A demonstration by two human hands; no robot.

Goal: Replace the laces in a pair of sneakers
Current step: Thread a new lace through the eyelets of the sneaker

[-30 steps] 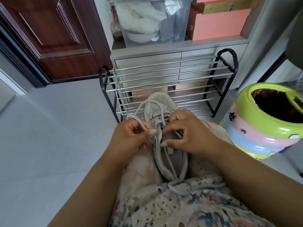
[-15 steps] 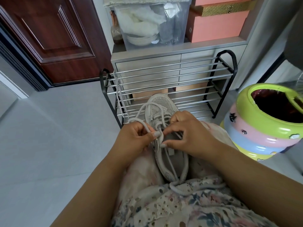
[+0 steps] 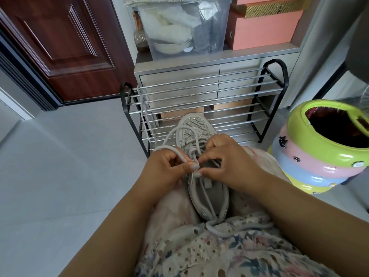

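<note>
Head view: a grey mesh sneaker with sparkly trim lies on the person's lap, toe pointing away toward a black-framed shoe rack with silver metal bars. Over the sneaker's eyelets the left hand has its fingers curled round a thick pale grey round lace, thumb and forefinger pinching it just at the sneaker's left edge; the lace arcs up from that hand and over the toe of the sneaker. The right hand, on the sneaker's right side, pinches the lace crossings with curled fingers, its thumb tip almost meeting the left thumb above the tongue. Another stretch of lace trails back along the sneaker's opening and past its heel onto a floral-print skirt nearest the camera. A second pale lace hangs from the left end of the rack's top bars. To the right of the sneaker stands a round ceramic-looking pot banded in green, pink, blue and yellow. Beyond the rack is a grey drawer unit carrying a clear plastic storage box and a salmon-pink box; left of these is a dark red wooden door.
</note>
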